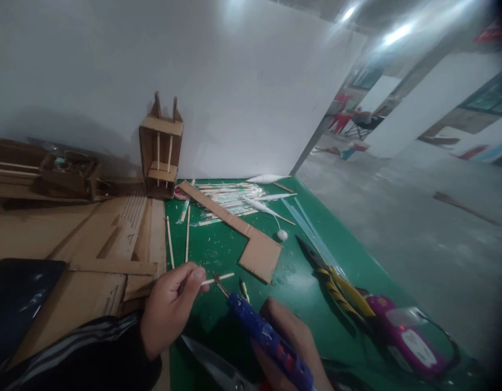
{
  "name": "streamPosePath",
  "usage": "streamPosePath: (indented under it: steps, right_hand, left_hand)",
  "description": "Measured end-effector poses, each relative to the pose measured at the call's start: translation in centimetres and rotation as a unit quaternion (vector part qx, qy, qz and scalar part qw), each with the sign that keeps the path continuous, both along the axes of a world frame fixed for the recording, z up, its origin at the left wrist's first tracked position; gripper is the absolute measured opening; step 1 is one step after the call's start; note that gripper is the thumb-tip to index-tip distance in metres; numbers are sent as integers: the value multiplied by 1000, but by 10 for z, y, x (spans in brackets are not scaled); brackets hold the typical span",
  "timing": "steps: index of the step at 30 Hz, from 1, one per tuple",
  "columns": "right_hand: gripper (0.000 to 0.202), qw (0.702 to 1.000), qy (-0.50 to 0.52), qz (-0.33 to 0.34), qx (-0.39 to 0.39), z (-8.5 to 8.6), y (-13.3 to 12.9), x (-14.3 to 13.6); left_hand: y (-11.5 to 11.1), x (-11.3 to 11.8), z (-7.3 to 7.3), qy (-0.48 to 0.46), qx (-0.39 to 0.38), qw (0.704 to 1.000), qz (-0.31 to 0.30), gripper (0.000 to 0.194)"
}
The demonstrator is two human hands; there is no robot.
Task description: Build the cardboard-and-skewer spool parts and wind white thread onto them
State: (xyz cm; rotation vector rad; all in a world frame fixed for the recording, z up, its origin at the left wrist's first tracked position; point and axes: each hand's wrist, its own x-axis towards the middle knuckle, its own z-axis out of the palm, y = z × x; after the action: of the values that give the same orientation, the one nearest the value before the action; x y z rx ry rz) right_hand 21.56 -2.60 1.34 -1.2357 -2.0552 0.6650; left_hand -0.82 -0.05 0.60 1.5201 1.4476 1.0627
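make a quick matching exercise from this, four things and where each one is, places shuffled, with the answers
Things
1. blue plastic glue gun
2. thin pale wooden stick at the gun's nozzle
3. tall brown cardboard frame
4. yellow-handled tool with dark blades

Places
A. upright by the pale wall
B. between the fingers of the left hand
C. on the green tabletop, beside a magenta device
D. in the grip of the right hand

Pairs: 1-D, 2-B, 3-A, 4-C
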Motion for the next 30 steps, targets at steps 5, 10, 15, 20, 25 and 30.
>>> streamPosePath:
  steps: [5, 10, 15, 20, 25, 30]
  right_hand:
    - [15, 1000, -6, 8, -1, -4, 0, 3]
    - [17, 1000, -4, 3, 7, 0, 0, 1]
    - [15, 1000, -5, 12, 12, -1, 1, 1]
    - [16, 1000, -10, 19, 5, -3, 2, 2]
    - [17, 1000, -10, 19, 0, -2, 0, 2]
    - [14, 999, 23, 22, 15, -4, 1, 3]
  left_hand:
    - [0, 0, -1, -3, 0, 1000, 1, 40]
    - [-1, 0, 0, -3, -8, 1000, 8, 41]
    - [0, 0, 0, 2, -9, 1000, 12, 41]
    - [1, -1, 0, -3, -11, 1000, 15, 42]
    - [0, 0, 0, -9, -18, 1000, 21, 42]
    - [1, 1, 2, -57, -37, 998, 18, 42]
